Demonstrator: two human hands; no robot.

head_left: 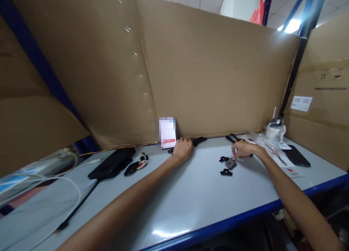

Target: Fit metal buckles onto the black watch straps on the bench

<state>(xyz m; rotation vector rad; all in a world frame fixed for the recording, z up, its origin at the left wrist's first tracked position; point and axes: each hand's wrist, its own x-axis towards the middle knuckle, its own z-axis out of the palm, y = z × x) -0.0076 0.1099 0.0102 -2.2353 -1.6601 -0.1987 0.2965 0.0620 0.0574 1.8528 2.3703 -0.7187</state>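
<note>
1. Reaching far across the table (pixel 191 203), the left hand (pixel 182 150) closes its fingers around a black strap (pixel 199 140) by the cardboard wall.
2. Right hand (pixel 243 149), fingers curled, pinches a small part just beyond the grey square piece (pixel 230 164).

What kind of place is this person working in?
Probably a warehouse or small assembly workshop. Big cardboard sheets wall off a grey workbench, labelled cartons are stacked beside blue metal racking, and small black parts lie by the right hand.
</note>
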